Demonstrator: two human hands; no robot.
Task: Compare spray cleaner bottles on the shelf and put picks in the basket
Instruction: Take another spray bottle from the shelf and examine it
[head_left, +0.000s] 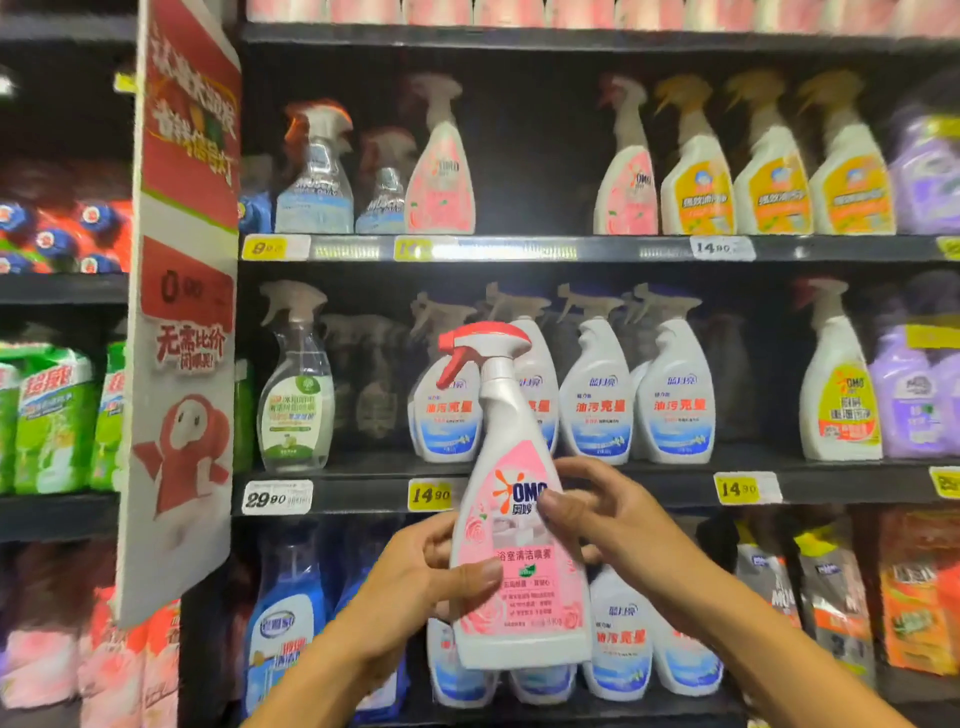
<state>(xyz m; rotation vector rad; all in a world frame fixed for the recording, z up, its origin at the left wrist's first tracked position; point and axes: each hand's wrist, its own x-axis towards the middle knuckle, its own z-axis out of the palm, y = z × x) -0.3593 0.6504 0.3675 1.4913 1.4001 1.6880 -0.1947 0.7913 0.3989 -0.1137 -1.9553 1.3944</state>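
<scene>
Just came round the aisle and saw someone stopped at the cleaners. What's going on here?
A person is holding a pink spray bottle upright in front of the shelves, label facing them. The left hand grips its lower side with the thumb across the label, and the right hand holds it near the logo. More spray bottles stand on the shelves behind. No basket is in view, so nothing shows a pick made yet.

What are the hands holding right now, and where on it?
The pink spray bottle, upright: left hand grips its lower body, right hand its upper label.
</scene>
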